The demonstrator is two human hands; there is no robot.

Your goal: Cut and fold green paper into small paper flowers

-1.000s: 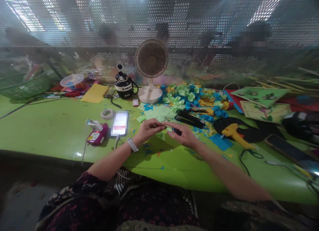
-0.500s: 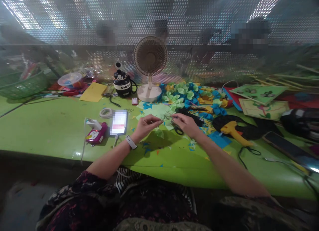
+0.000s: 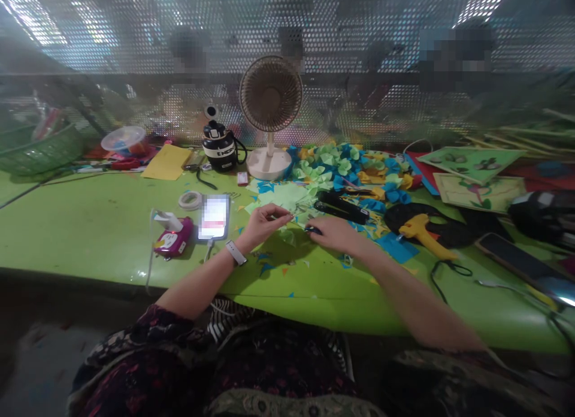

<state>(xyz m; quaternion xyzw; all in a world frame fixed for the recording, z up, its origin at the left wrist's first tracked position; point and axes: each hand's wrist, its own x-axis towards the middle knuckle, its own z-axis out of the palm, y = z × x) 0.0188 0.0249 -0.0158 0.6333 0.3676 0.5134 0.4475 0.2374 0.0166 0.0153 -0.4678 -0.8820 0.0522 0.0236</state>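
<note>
Presently our left hand [image 3: 265, 228] has thumb and fingertips close together; whether they grip anything we cannot tell. Our right hand [image 3: 335, 233] is curled around a dark tool [image 3: 313, 230] (mostly hidden), near the pale green paper [image 3: 281, 195]. Far left of the fan [image 3: 270, 96], we read "ENER" on the black bottle [image 3: 218, 154], its ending unclear.

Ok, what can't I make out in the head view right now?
All in the head view:
- Left hand: anything between its fingertips is too small to identify.
- Right hand: hides most of the dark object in its grip.
- Green basket: cut off by the left edge.
</note>
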